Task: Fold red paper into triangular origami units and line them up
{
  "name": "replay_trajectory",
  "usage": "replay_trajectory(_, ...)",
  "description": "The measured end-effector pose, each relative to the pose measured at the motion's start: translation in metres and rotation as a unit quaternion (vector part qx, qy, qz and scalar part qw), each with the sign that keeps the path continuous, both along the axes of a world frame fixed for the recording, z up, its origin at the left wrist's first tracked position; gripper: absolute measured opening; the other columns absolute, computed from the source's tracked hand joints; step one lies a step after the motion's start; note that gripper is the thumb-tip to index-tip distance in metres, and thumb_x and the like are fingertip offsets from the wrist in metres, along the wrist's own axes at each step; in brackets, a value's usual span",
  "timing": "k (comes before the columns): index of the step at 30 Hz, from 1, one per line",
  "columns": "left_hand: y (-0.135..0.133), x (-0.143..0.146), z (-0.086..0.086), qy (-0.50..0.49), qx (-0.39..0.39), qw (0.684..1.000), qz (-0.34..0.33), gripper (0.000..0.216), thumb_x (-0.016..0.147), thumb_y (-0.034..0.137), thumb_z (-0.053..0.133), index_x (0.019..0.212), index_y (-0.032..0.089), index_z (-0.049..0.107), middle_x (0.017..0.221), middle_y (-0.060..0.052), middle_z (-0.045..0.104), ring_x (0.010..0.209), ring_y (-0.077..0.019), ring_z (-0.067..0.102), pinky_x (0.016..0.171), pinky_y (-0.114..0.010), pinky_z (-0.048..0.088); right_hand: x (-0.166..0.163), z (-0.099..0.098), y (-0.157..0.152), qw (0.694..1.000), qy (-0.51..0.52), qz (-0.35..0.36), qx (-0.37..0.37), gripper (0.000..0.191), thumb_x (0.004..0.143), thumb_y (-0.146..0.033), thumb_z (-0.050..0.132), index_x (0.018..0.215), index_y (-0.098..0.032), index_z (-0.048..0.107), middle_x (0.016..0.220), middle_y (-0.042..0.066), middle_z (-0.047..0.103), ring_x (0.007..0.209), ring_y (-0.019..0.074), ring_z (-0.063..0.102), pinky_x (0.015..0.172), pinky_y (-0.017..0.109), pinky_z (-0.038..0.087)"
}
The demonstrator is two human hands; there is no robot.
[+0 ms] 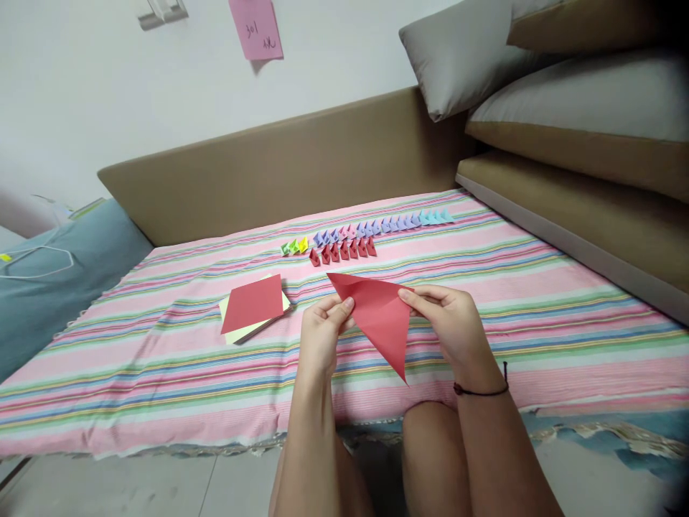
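A red sheet of origami paper [380, 316], folded into a triangle, is held up over the striped cloth [177, 388] between both hands. My left hand [326, 330] pinches its long left edge between thumb and fingers. At the upper right corner, my right hand [449, 316] grips the paper the same way; a dark cord circles that wrist. One tip of the triangle points down toward my knees. To the left lies a stack of square paper with a red sheet [252, 305] on top and pale yellow sheets [237, 336] under it.
Behind the paper stand a row of small red folded pieces [344, 250] and a longer row of purple, pink and blue ones [385, 227]. Green and yellow pieces [294, 247] sit at the left end. Grey and brown cushions [581, 108] pile up at right; a brown backrest [280, 161] borders the back.
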State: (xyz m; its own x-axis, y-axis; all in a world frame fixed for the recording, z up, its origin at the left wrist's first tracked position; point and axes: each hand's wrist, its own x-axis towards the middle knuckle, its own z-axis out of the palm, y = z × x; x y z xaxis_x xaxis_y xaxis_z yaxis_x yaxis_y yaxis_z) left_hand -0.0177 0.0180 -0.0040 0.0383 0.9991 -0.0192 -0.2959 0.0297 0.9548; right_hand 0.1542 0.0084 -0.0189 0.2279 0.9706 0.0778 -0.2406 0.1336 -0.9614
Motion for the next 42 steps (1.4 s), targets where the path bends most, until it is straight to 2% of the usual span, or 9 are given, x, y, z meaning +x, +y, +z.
replay_trajectory(6,-0.0021,0.0014,0.0041,-0.002,0.007,1.0,-0.007,0.03,0.065,0.027,0.076,0.091,0.012,0.07,0.083,-0.009,0.074,0.075,-0.018,0.069,0.071,-0.025,0.054,-0.0015,0.002,-0.0006,1.0,-0.011,0.017,-0.004,0.017,0.064,-0.033,0.076,0.068,-0.016,0.071,0.068,0.003,0.069,0.065,0.0155,0.062,0.062,0.026,0.052)
replay_trajectory(17,-0.0008,-0.0017,0.0031,-0.001,0.01,1.0,0.029,0.024,0.066,0.032,0.076,0.08,0.014,0.071,0.075,-0.005,0.073,0.067,-0.016,0.068,0.064,-0.024,0.053,-0.0019,-0.0007,0.0001,0.999,-0.025,0.029,0.007,0.02,0.067,-0.035,0.074,0.071,-0.016,0.072,0.071,0.005,0.07,0.068,0.0181,0.063,0.065,0.029,0.053)
replay_trajectory(28,-0.0026,0.002,0.0071,-0.032,0.028,0.996,0.073,0.02,0.062,0.032,0.076,0.07,0.015,0.069,0.062,-0.001,0.066,0.06,-0.0115,0.062,0.064,-0.024,0.052,-0.0013,0.0007,-0.0002,1.0,-0.021,0.017,0.009,0.021,0.065,-0.037,0.075,0.069,-0.017,0.072,0.069,0.004,0.069,0.065,0.0173,0.063,0.063,0.028,0.053)
replay_trajectory(33,-0.0029,0.0021,0.009,-0.038,0.026,0.996,0.081,0.021,0.063,0.032,0.076,0.073,0.015,0.07,0.067,-0.001,0.068,0.062,-0.0108,0.062,0.064,-0.022,0.051,-0.0013,0.0019,-0.0012,0.999,-0.025,0.023,0.011,0.019,0.066,-0.035,0.074,0.068,-0.017,0.071,0.068,0.003,0.068,0.066,0.0163,0.063,0.062,0.027,0.052)
replay_trajectory(37,-0.0021,0.0011,0.009,-0.039,0.018,0.993,0.109,0.02,0.06,0.03,0.078,0.061,0.014,0.067,0.059,0.001,0.064,0.054,-0.0078,0.058,0.057,-0.018,0.049,-0.0014,0.0026,-0.002,0.999,-0.032,0.029,0.004,0.02,0.065,-0.037,0.075,0.066,-0.017,0.071,0.069,0.004,0.069,0.066,0.0175,0.064,0.063,0.028,0.052)
replay_trajectory(42,-0.0015,0.0,0.0089,-0.046,0.027,0.992,0.114,0.02,0.062,0.032,0.076,0.068,0.015,0.068,0.065,-0.001,0.066,0.061,-0.0098,0.061,0.059,-0.018,0.05,-0.001,0.0034,-0.0025,0.999,-0.039,0.028,0.003,0.02,0.065,-0.037,0.074,0.068,-0.017,0.071,0.07,0.004,0.07,0.068,0.0183,0.064,0.064,0.029,0.053)
